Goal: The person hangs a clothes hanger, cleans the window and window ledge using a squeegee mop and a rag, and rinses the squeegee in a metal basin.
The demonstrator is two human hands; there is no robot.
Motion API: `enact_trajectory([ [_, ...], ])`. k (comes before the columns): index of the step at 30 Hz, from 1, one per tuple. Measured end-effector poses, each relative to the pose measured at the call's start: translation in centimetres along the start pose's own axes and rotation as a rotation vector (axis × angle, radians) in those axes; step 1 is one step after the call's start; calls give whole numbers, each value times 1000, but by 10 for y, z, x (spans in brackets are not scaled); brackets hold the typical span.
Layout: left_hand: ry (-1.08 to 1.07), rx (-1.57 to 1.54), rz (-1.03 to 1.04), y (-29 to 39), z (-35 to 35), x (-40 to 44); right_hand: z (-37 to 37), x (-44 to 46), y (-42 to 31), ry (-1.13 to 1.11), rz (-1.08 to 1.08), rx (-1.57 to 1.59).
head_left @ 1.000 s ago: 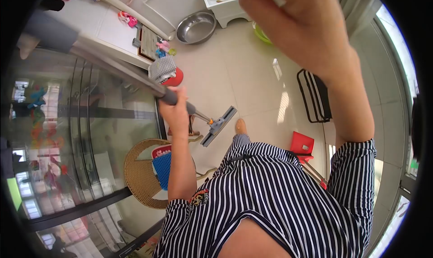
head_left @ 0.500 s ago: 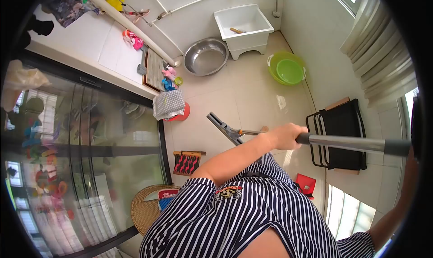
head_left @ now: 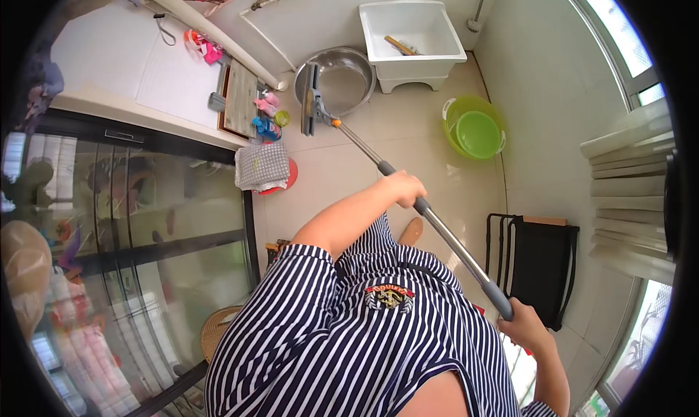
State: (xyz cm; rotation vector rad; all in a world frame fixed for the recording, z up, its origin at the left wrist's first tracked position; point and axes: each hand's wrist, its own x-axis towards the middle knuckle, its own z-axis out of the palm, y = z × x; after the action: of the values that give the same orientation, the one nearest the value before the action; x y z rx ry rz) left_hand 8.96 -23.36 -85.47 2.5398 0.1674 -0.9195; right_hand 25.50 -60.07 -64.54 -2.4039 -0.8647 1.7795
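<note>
Both hands are closed around the pole of a flat mop (head_left: pixel 451 240). My left hand (head_left: pixel 404 189) wraps the grey grip partway along it. Farther back, my right hand (head_left: pixel 526 327) holds the dark grey end of the pole. The narrow mop head (head_left: pixel 310 100) stands upright in view, joined by an orange-and-grey swivel. It overlaps the left rim of the round metal basin (head_left: pixel 342 82); whether it touches the basin cannot be made out.
A white sink (head_left: pixel 415 67) stands behind the basin, with a green tub (head_left: pixel 473 107) at its right. A folded black chair (head_left: pixel 539 271) leans on the right wall. At left are a cloth-covered red bucket (head_left: pixel 263 166), bottles (head_left: pixel 268 128) and a glass sliding door (head_left: pixel 145 271).
The mop head has swung forward and left, from the middle of the floor to the basin. My right hand has come down and inward from the right edge; my left hand has moved left.
</note>
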Motion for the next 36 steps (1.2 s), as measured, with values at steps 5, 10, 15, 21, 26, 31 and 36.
enact_trajectory([
  [5,598,-236,-454,-135,2,-9,-15,117,-141,-211,-89,322],
  [10,440,-748,-460,-211,10,-57,-9,219,-254,-305,-176,450],
  [15,278,-730,-649,-258,94,-144,-1,272,-259,-383,-128,756],
  [21,-27,-815,-983,-272,178,-270,-29,224,-284,-404,3,875],
  [26,201,-848,-1110,-257,217,-289,2,295,-320,-422,-127,820],
  [31,426,-1153,-1046,-190,217,-272,-32,264,-322,-396,-152,888],
  [36,661,-1376,-987,-140,237,-252,-14,296,-331,-393,-114,838],
])
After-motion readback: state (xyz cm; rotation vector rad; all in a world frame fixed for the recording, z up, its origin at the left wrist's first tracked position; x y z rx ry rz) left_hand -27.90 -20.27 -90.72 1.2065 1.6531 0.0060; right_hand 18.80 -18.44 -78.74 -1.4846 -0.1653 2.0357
